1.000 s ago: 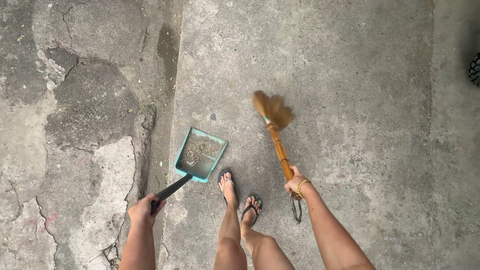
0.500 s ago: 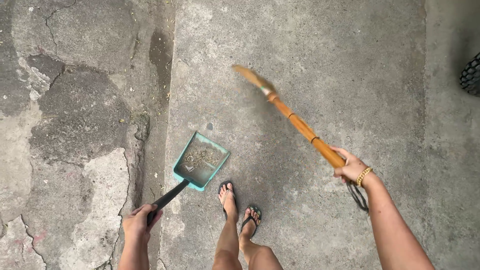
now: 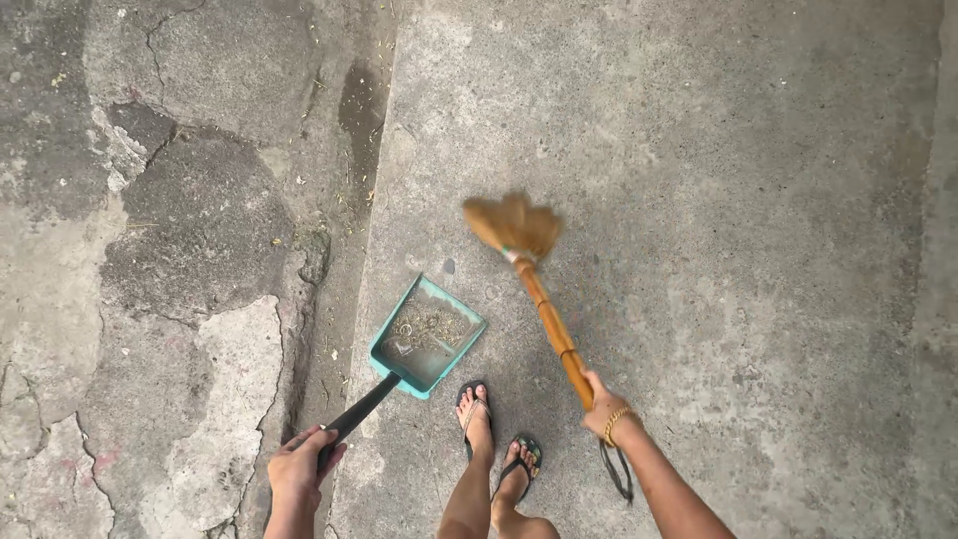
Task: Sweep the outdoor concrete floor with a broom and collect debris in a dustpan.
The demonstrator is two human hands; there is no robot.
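The cracked concrete floor (image 3: 699, 200) lay underfoot. The broom (image 3: 529, 269), grasped by the right hand (image 3: 602, 404), hung blurred beyond the teal dustpan (image 3: 429, 334) — litter inside — whose black handle the left hand (image 3: 299, 469) clenched. Sweeping seemed underway; bristles needed drawing toward the pan's open lip.

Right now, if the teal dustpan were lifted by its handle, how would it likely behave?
The dustpan looks like thin plastic, so probably light and stiff. Held only at the end of its long black handle by the left hand, it may tip forward. The loose debris inside could slide out.

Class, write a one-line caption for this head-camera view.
Left hand holds a teal dustpan; right hand holds a straw broom on cracked concrete.
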